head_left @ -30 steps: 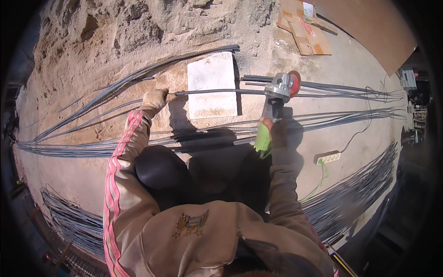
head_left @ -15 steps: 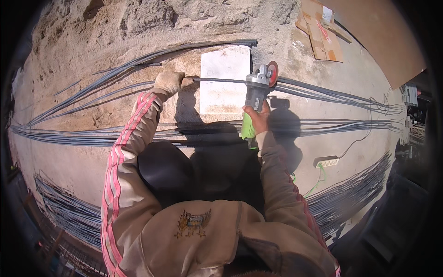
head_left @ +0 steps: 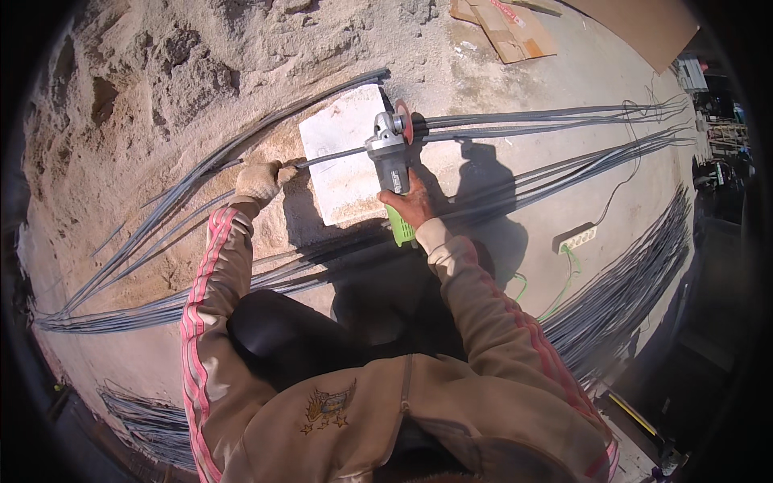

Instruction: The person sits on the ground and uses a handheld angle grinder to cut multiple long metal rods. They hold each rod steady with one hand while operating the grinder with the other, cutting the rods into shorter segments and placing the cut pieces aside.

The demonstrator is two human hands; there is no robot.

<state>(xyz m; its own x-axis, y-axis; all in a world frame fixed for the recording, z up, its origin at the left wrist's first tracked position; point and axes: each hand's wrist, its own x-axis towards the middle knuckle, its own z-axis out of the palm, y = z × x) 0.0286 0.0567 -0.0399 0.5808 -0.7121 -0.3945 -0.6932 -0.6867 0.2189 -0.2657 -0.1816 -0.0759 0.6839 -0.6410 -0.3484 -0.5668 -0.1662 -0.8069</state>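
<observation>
My left hand (head_left: 259, 182), in a pale work glove, is closed around a grey steel rod (head_left: 338, 155). That rod runs rightward over a white rectangular slab (head_left: 342, 193) lying on the ground. My right hand (head_left: 412, 201), which looks bare, wraps the body of an angle grinder (head_left: 391, 161) with a grey head and a green rear end. Its reddish disc (head_left: 405, 122) stands upright at the slab's right side, close to the rods there. Whether the disc touches a rod, and whether it spins, I cannot tell.
Long rod bundles (head_left: 564, 165) cross the ground on both sides. A white power strip (head_left: 578, 237) with a green cord sits at right, beside a pile of thin rods (head_left: 624, 282). Flattened cardboard (head_left: 515, 36) lies at the far right, rough sandy ground (head_left: 177, 72) at the far left.
The whole view has turned and shifted, so the slab, rods and both hands appear farther left and tilted. Both hands keep their holds; the grinder remains over the slab's right edge.
</observation>
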